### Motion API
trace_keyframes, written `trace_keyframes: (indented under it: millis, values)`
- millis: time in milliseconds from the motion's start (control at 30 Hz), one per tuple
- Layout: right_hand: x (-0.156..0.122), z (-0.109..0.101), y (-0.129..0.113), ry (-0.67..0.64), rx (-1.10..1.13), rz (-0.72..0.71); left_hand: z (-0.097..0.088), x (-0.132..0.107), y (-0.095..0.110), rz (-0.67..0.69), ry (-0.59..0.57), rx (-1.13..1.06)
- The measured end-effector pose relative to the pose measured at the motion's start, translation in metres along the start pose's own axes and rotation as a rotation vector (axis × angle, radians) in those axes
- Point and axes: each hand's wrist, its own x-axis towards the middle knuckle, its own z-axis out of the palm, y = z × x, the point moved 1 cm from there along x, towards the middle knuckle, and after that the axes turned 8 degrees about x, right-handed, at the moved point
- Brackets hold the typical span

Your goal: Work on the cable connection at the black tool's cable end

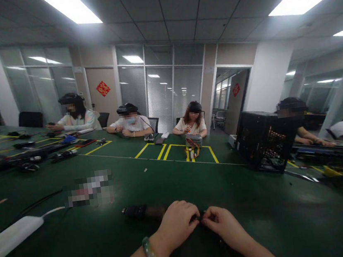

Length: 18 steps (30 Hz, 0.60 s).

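Note:
My left hand (pixel 179 224) and my right hand (pixel 223 224) meet low over the green table (pixel 116 239), fingertips almost touching. Both are closed in a pinch around a small dark piece (pixel 201 215); most of it is hidden by the fingers and its kind does not show. A bracelet (pixel 152 255) circles my left wrist. Just beyond the left hand lies a dark, rod-shaped tool with a narrow metal tip (pixel 134 212), looking like a power screwdriver. Its rear end disappears behind my left hand.
A white power strip (pixel 14 239) with a cable lies at the left. At the right stands a black computer case (pixel 268 139). A power supply with wires (pixel 193 142) sits across the table. Cables and tools (pixel 31 158) clutter the far left. Several people sit around the table.

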Motion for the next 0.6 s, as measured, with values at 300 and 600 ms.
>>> trace_keyframes:
  millis: [300,600]
  values:
    - [0.001,0.000,0.001,-0.011,0.002,0.049,0.006,0.002,-0.007,-0.024,0.009,-0.041]
    - [-0.003,-0.003,-0.012,-0.007,-0.006,0.049,0.007,0.003,-0.003,-0.008,0.002,0.000]
